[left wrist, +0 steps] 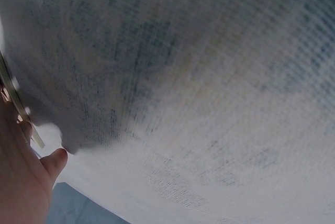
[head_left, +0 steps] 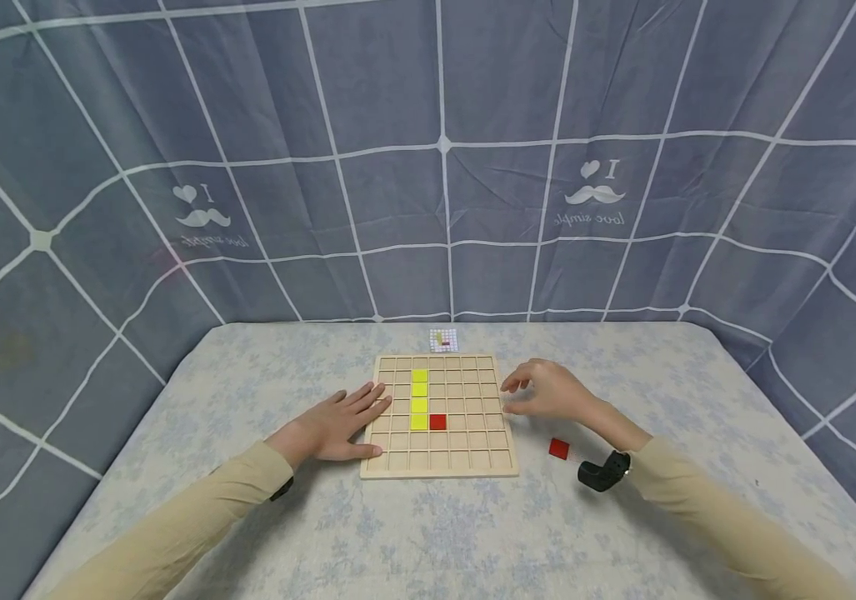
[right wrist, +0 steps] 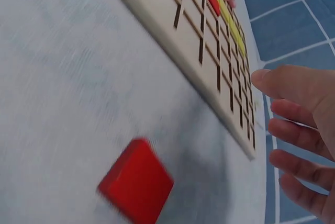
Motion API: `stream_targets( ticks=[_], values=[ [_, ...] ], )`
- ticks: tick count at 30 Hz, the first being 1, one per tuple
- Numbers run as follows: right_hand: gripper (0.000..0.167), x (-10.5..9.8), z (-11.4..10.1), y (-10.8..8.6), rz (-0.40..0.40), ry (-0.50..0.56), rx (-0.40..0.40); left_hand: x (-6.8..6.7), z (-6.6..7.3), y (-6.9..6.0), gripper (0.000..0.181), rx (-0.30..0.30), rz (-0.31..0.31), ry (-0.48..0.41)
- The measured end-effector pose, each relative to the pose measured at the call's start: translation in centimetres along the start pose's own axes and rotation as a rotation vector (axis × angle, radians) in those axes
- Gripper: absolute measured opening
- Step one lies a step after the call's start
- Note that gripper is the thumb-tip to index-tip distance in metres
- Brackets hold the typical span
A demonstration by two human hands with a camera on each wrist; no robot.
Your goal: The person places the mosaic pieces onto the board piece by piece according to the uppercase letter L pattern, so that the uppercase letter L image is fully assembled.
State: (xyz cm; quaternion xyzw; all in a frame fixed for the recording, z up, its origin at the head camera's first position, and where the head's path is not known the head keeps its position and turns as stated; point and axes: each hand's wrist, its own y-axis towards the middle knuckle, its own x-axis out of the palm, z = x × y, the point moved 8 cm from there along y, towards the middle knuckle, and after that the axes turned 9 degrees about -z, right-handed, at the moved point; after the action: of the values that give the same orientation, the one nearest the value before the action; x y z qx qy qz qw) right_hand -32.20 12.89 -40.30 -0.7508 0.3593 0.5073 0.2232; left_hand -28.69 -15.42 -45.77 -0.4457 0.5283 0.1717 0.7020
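Observation:
A wooden grid board [head_left: 473, 461] lies flat on the table. Several yellow square tiles [head_left: 419, 398] form one column in its cells, and a red tile [head_left: 438, 422] sits directly right of the lowest one. My left hand [head_left: 337, 423] rests with spread fingers on the board's left edge. Just off the right edge hovers my right hand [head_left: 553, 390], its fingers loosely bent. In the right wrist view nothing shows between that hand's thumb and fingers. A loose red tile [right wrist: 137, 182] lies on the cloth, nearer the body than the right hand.
A small printed card [head_left: 443, 340] with a coloured grid pattern lies just beyond the board's far edge. A pale floral cloth [head_left: 285, 533] covers the table. Blue-grey checked curtains [head_left: 397, 208] hang behind and at both sides. Each wrist carries a dark band [head_left: 603, 472].

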Motion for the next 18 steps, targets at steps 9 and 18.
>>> stream_targets(
  ticks=[9, 18],
  values=[
    [0.027, -0.3, 2.3, -3.2, -0.025, -0.026, 0.024, 0.0, -0.1, -0.1, 0.084, -0.009, -0.007, -0.011],
    [0.026, -0.4, 3.8, -5.6, -0.042, -0.028, 0.054, 0.1, -0.1, 0.0, 0.084, -0.006, 0.005, -0.003]
  ],
)
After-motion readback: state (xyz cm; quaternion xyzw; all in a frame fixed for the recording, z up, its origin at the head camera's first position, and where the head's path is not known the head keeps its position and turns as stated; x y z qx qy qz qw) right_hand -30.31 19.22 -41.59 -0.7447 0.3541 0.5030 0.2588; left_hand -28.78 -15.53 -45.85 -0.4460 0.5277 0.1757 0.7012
